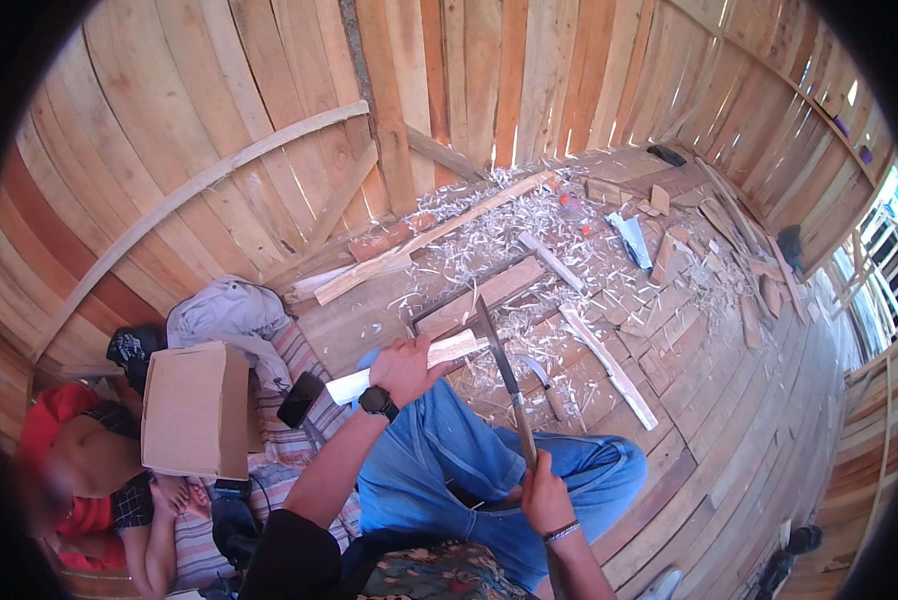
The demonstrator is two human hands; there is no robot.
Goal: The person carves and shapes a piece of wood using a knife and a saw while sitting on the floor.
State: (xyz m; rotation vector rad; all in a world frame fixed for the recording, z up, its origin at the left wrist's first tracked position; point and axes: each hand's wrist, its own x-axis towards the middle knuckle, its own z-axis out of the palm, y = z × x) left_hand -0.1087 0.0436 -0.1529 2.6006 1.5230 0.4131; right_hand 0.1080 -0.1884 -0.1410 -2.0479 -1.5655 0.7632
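Observation:
My left hand (406, 370), with a dark watch at the wrist, is closed round a pale, squared piece of wood (453, 348) above my left leg. One end of the wood sticks out to the left of the hand, the other to the right. My right hand (546, 497) grips the handle of a machete (501, 352). Its long dark blade slants up and away, just past the wood's right end; I cannot tell whether they touch. A small curved knife (537, 372) lies on the floor among shavings, right of the machete.
A thick board (481, 298), pale sticks (609, 368) and a long plank (439, 236) lie on the shaving-strewn floor. At left, a cardboard box (194, 410) and phone (300, 399) rest on a striped blanket, near a person in red (57, 420). Plank walls (529, 80) stand behind.

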